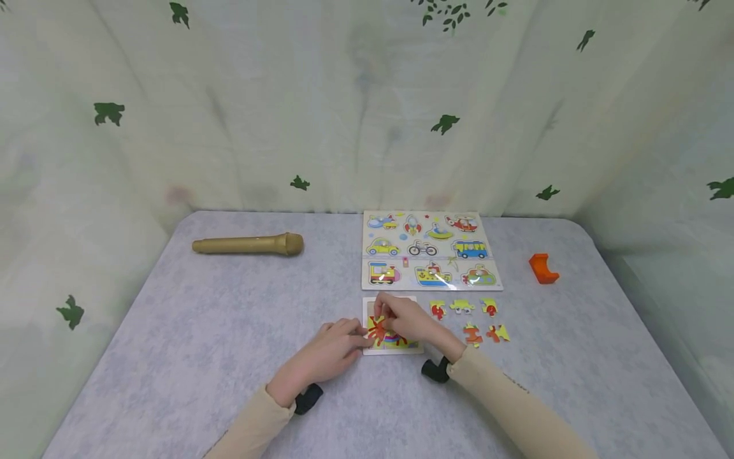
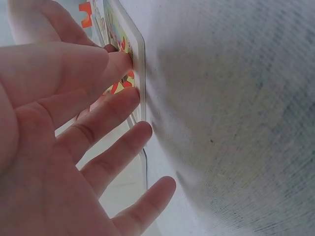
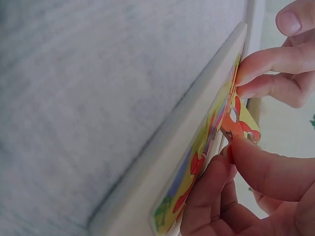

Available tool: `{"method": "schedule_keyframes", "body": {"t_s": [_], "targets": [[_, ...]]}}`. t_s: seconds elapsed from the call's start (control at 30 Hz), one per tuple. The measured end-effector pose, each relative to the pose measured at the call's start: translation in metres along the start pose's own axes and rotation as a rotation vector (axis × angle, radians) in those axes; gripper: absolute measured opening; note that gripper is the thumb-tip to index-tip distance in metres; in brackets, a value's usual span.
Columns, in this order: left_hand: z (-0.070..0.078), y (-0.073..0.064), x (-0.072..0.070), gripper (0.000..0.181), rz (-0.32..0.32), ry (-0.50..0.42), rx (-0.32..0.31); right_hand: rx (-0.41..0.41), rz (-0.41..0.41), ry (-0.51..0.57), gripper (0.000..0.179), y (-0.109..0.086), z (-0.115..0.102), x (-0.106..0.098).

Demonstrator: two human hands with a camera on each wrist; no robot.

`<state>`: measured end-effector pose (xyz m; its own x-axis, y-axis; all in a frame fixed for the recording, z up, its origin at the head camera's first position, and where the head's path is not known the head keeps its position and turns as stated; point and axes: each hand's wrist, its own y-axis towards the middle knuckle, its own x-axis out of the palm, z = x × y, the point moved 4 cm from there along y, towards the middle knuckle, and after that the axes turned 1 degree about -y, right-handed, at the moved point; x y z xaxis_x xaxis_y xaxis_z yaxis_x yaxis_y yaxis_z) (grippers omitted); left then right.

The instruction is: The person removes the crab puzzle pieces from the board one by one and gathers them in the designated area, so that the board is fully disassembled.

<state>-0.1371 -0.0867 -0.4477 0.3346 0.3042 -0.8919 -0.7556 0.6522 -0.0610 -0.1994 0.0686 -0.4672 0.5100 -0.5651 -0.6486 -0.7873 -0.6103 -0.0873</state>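
A small jigsaw puzzle in a white frame [image 1: 392, 352] lies on the table, with a red crab-like figure on yellow in its lower part. My right hand [image 1: 404, 319] is over it. In the right wrist view, thumb and fingers pinch a yellow, orange and red puzzle piece [image 3: 238, 123], tilted up from the puzzle's surface. My left hand [image 1: 332, 349] touches the frame's left side with its fingertips. Its fingers [image 2: 120, 152] are extended and fairly straight in the left wrist view. The right hand covers part of the puzzle.
Several loose puzzle pieces [image 1: 461, 306] lie to the right of the frame. Behind it is a larger vehicle puzzle board [image 1: 395, 260]. A gold microphone-shaped object [image 1: 246, 245] lies at the back left, an orange curved block [image 1: 541, 269] at the right. A curtain [image 1: 321, 115] hangs behind the table.
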Motion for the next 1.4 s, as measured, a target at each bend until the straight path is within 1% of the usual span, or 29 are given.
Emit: {"method": "schedule_keyframes", "body": {"t_s": [0.3, 0.67, 1.03, 1.3, 1.4], "targets": [[0.001, -0.001, -0.001, 0.025, 0.01, 0.023, 0.016, 0.024, -0.017, 0.03, 0.018, -0.001, -0.004, 0.0], [0.0, 0.0, -0.001, 0.027, 0.002, 0.062, 0.013, 0.028, -0.009, 0.057, 0.019, -0.001, -0.002, 0.001], [0.001, 0.0, -0.001, 0.028, 0.014, 0.085, 0.025, 0.072, 0.01, 0.062, 0.019, 0.001, -0.001, 0.001], [0.002, -0.001, -0.001, 0.029, 0.006, 0.101, 0.019, 0.129, 0.021, 0.103, 0.018, 0.004, 0.003, 0.0], [0.002, -0.001, -0.001, 0.029, -0.01, 0.098, 0.006, 0.18, 0.083, 0.13, 0.018, 0.005, 0.008, -0.008]]}}
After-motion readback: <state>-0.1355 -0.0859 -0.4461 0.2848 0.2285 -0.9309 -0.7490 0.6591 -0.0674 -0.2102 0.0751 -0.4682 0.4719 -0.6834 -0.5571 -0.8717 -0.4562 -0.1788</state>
